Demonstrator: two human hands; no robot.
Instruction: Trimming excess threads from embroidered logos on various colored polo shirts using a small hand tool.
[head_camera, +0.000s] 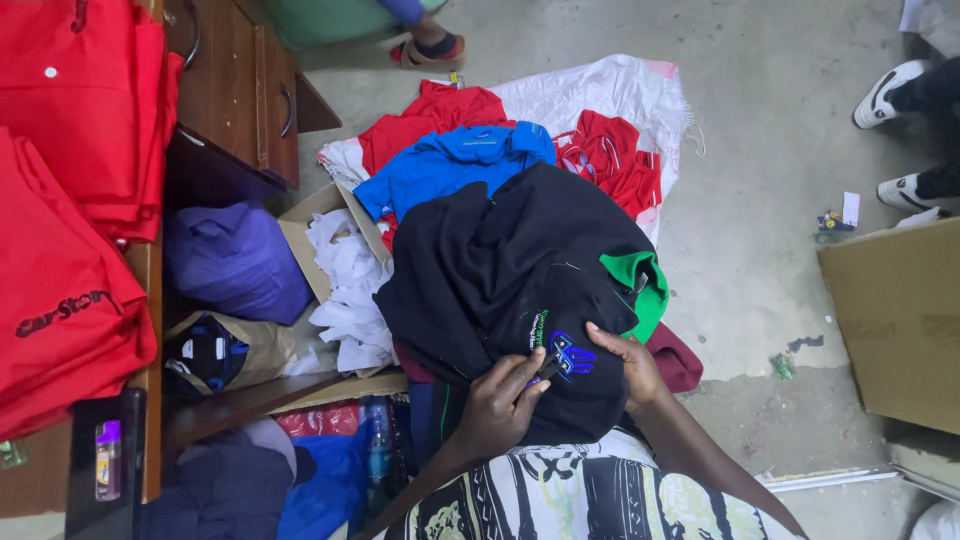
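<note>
A black polo shirt (500, 270) with a green collar (640, 285) lies over my lap, a blue embroidered logo (572, 355) facing up. My left hand (497, 405) pinches a small dark tool at the logo's edge. My right hand (625, 362) lies flat on the shirt just right of the logo, holding the cloth down. Below the shirt shows my black-and-white patterned garment (560, 500).
A blue shirt (450, 165) and red shirts (610, 155) lie on a white sack on the concrete floor. Left are stacked red shirts (70, 200), a wooden cabinet (240, 90), a purple bag (235, 260) and a box of white cloth (345, 285). A cardboard box (900, 320) stands right. Other people's feet (905, 100) are nearby.
</note>
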